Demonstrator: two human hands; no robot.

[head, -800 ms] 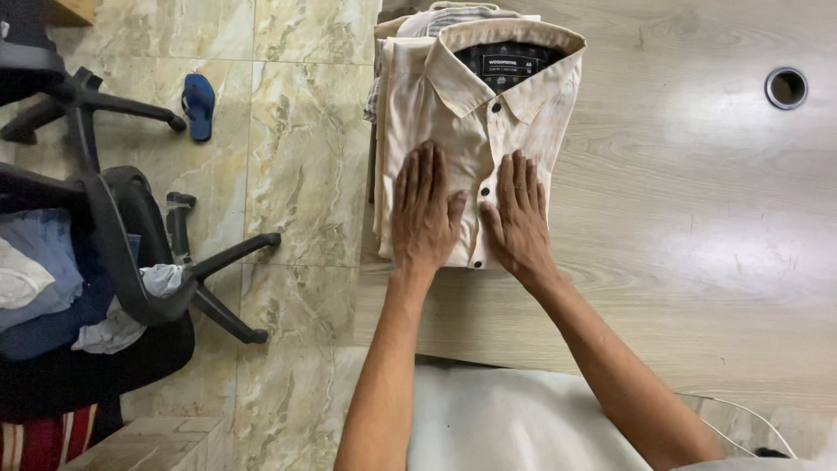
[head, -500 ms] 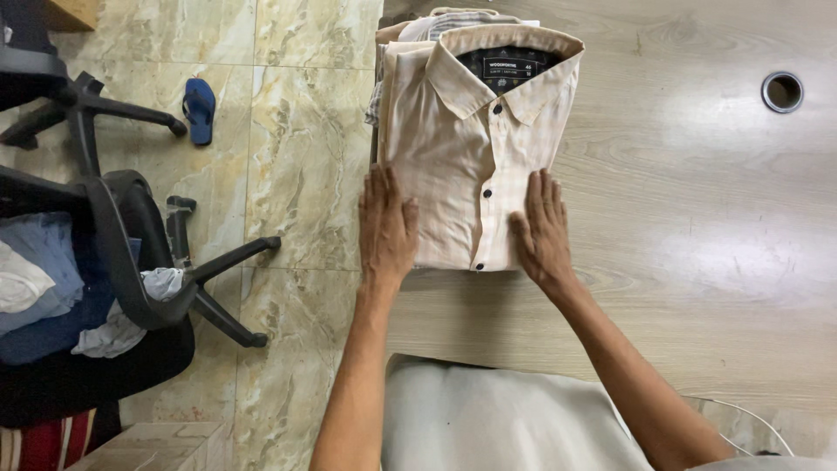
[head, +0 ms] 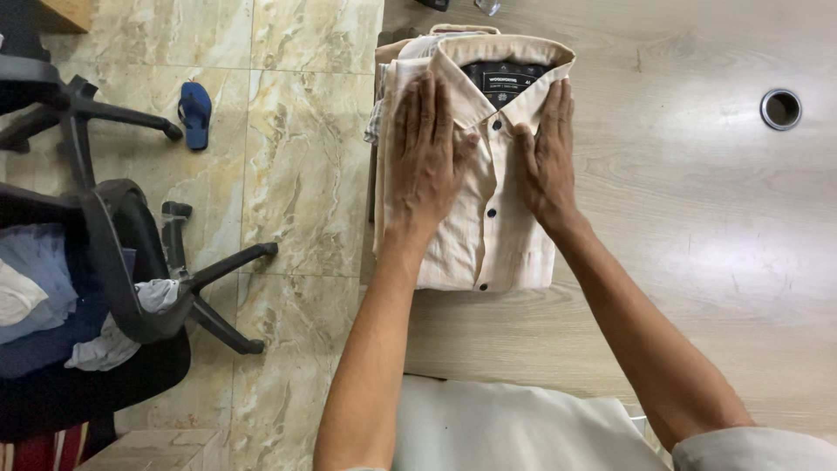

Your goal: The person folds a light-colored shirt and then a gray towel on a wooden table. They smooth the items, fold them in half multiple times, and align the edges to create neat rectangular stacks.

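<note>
Left hand point(head: 425, 153) and right hand point(head: 549, 157), both flat, fingers spread, gripping nothing, press the folded cream shirt point(head: 475, 235) just below its collar point(head: 501, 52) at the wooden table point(head: 697, 218) edge; even, symmetric pressure should hold the fold square.

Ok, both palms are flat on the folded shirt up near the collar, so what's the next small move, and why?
Probably slide both palms outward. The left hand and right hand lie flat on the folded shirt, either side of its buttons, near the collar. It tops a stack at the table edge, so pressing evenly keeps it square.
</note>
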